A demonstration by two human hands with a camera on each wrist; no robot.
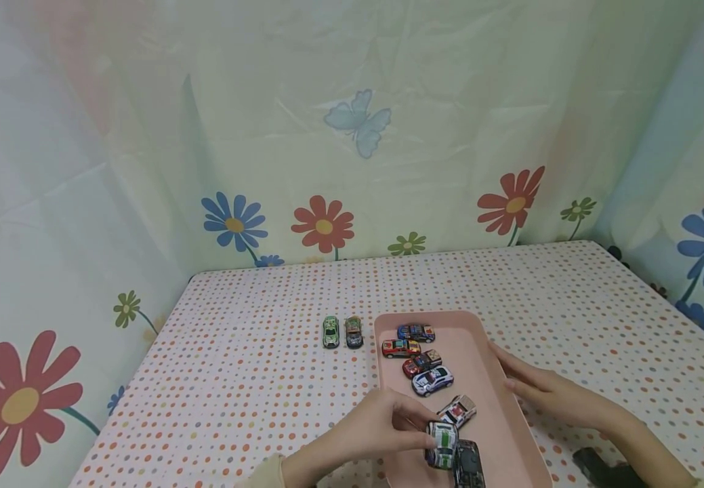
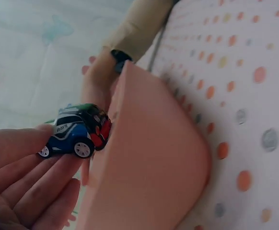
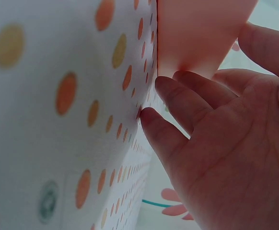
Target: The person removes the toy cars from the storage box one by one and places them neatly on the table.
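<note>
My left hand (image 1: 382,423) pinches a toy car (image 1: 443,444), white with green and dark trim, between thumb and fingers over the near part of the pink tray (image 1: 492,407). Its blue lower side and white wheels show in the left wrist view. Right behind it lies a white and red toy car (image 1: 457,411), and a black toy car (image 1: 469,464) is close on its right. With fingers extended, my right hand (image 1: 562,396) touches the tray's right side. In the right wrist view its fingertips (image 3: 180,76) are at the outer wall and the thumb at the rim.
Farther back in the tray are a blue toy car (image 1: 415,332), a red and yellow one (image 1: 400,348), a dark red one (image 1: 421,364) and a white-blue one (image 1: 432,381). Left of the tray, a green car (image 1: 330,332) and a dark car (image 1: 354,332) stand on the dotted tablecloth (image 1: 254,379).
</note>
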